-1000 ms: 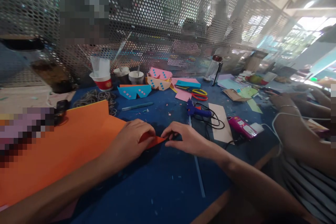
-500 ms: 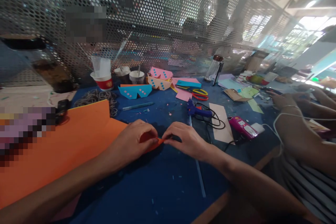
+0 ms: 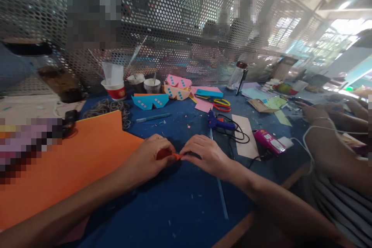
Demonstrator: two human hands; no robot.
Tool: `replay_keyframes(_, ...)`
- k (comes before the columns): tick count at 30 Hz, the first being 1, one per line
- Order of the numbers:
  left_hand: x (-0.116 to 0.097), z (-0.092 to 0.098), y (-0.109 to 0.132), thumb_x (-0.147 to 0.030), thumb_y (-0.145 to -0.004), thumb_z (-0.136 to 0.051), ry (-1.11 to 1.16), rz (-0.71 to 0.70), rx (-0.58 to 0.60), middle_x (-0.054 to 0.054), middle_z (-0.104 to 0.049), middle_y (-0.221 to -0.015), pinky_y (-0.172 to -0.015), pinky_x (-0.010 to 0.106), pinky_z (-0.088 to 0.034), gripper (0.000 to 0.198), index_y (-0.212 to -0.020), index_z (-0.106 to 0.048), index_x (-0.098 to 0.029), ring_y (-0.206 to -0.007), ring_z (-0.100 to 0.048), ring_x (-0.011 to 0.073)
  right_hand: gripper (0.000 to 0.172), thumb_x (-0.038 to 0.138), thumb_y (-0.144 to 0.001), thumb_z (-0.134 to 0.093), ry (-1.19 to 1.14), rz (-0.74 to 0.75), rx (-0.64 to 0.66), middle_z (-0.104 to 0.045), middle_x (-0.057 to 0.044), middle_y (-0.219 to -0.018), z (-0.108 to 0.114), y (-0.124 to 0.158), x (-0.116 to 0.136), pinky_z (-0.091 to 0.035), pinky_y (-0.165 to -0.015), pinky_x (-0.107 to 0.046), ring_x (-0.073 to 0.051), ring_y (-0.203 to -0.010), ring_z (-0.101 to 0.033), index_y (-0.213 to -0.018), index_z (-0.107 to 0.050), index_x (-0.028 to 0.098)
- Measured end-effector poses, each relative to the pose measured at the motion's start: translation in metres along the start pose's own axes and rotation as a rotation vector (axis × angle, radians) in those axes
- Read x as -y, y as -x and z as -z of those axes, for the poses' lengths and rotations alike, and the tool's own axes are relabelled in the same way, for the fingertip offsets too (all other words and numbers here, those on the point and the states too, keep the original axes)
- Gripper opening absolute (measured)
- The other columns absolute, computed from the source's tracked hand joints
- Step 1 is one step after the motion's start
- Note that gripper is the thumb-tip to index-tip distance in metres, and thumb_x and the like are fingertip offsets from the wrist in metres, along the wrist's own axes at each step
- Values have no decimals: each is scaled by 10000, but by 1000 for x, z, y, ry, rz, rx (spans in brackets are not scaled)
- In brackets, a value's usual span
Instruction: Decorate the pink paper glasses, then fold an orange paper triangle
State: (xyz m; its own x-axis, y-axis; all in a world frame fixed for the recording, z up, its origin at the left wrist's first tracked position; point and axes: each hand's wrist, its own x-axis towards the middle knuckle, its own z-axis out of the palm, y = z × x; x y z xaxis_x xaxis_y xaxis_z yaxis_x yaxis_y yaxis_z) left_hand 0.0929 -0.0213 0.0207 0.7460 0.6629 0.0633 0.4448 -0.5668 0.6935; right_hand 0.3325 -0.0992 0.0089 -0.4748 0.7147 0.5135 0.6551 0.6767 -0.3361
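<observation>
Orange paper in a large sheet (image 3: 72,159) is spread over the left of the blue counter (image 3: 139,209), partly covered by the left forearm. Beyond its far edge, a tangle of grey bands (image 3: 101,107) is heaped near a red-and-white cup (image 3: 116,92), and a blue paper mask (image 3: 145,102) is propped farther right. Nearer, a small orange paper piece (image 3: 177,156) is held above the middle of the counter, pinched between the thumb and fingers of the left hand (image 3: 155,153); its right tip is pinched by the fingertips of the right hand (image 3: 207,155). Beyond the right hand, a blue glue gun (image 3: 221,124) is laid beside a pale sheet (image 3: 247,145), followed by a magenta packet (image 3: 269,141). At far right, another person's arm (image 3: 331,151) is seen.
</observation>
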Motion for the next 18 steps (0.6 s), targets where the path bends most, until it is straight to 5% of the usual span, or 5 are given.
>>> replay_keyframes(18, 6, -3, 2, -473, -948, -645, 0, -42, -11, 57, -715, -938, -862, 428, -532, 264, -875, -753, -244, -960, -655, 279, 238, 333, -1126, -623, 109, 110, -26, -782, -46, -991, 2, -1, 1, -518, -826, -318, -172, -909, -709, -1051, -772, 162)
